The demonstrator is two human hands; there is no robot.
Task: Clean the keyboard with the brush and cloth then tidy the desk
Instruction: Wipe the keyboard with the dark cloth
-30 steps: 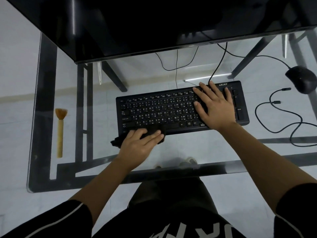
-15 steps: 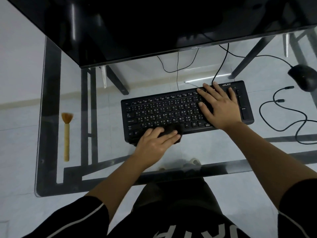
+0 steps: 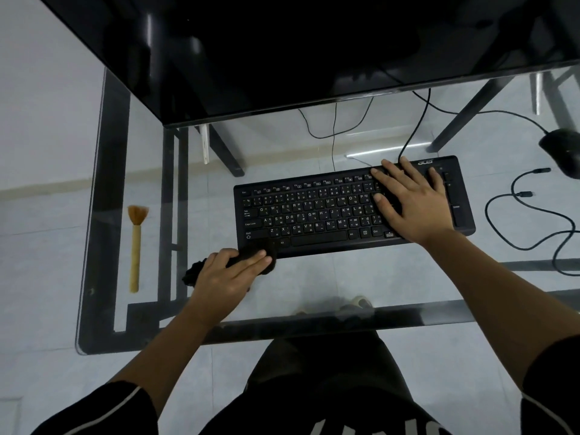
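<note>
A black keyboard [image 3: 317,211] lies flat on the glass desk [image 3: 314,277] in the middle of the view. My left hand [image 3: 226,274] presses a dark cloth [image 3: 266,251] against the keyboard's front left corner; part of the cloth bunches out behind my wrist. My right hand [image 3: 411,202] lies palm down with fingers spread on the keyboard's right end, holding it still. A wooden brush [image 3: 135,246] with orange-brown bristles lies alone at the desk's left side, bristles pointing away from me.
A large dark monitor [image 3: 282,51] overhangs the back of the desk. A black mouse [image 3: 561,149] sits at the far right, with looping black cables [image 3: 530,221] beside the keyboard's right end. The desk's front edge runs just above my lap.
My left hand has slid the cloth leftward along the keyboard's front edge to its left corner. My right hand has stayed on the right end. The camera view shifted.
</note>
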